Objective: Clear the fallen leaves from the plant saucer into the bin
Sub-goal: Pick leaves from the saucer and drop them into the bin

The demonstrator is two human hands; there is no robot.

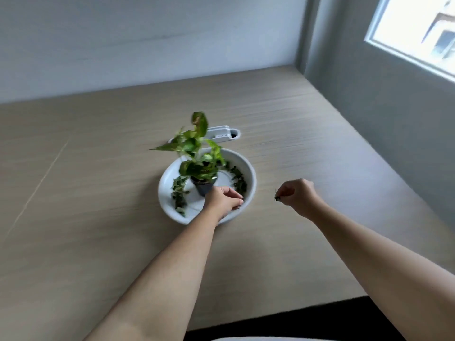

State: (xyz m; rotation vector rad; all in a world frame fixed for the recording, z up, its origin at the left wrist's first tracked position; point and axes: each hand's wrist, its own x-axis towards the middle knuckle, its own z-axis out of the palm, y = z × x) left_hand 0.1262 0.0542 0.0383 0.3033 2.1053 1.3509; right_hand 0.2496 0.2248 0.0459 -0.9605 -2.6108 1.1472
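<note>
At the frame's center I see my left hand pinching leaves in the saucer, while my right hand pinches a leaf bit above the surface.

Saucer near rim hidden by left hand; leaves blurred; right hand's pinched scrap unidentifiable.
</note>
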